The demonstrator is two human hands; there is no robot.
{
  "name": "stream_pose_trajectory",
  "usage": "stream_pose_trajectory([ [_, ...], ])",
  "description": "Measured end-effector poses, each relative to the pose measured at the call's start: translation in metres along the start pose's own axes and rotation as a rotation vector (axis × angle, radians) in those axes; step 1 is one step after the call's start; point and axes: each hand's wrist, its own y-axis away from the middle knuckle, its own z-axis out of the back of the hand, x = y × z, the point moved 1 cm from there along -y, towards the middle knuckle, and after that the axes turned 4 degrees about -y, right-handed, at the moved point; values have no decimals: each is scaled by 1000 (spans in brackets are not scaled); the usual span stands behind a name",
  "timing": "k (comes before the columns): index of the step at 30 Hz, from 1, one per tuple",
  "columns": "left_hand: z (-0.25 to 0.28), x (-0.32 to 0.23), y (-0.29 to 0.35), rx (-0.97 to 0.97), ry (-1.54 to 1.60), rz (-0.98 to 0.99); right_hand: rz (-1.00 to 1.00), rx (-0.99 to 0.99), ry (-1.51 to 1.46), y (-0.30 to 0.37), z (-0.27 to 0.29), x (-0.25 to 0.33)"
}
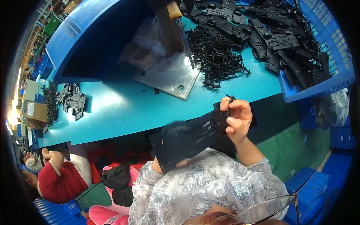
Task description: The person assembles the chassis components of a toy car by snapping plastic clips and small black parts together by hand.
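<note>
A long black plastic chassis plate is held up in front of my chest, tilted and smeared by motion. My left hand grips it from the near side; most of that hand is hidden behind the plate. At the plate's right end, my right hand pinches a small black plastic part between thumb and fingers. Beyond my hands, a heap of similar small black parts lies on the turquoise tabletop.
A metal fixture plate sits under an upright press-like tool. Black chassis pieces spill into a blue basket at right. A blue bin stands at left. A person in red sits left, near a pink chair.
</note>
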Motion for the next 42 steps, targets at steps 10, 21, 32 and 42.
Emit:
stream_pose_trajectory([
  [10, -15, 1, -47, 111, 199, 702, 3, 546, 458, -51, -2, -11],
  [21, -11, 11, -47, -80, 205, 335, 506, 450, 1126, -42, -2, -6],
  [32, -12, 23, -33, -132, 66, 269, 483, 550, 1369, -41, -15, -9],
  [42, -12, 19, -32, -96, 94, 372, 505, 624, 1289, -40, -15, -10],
])
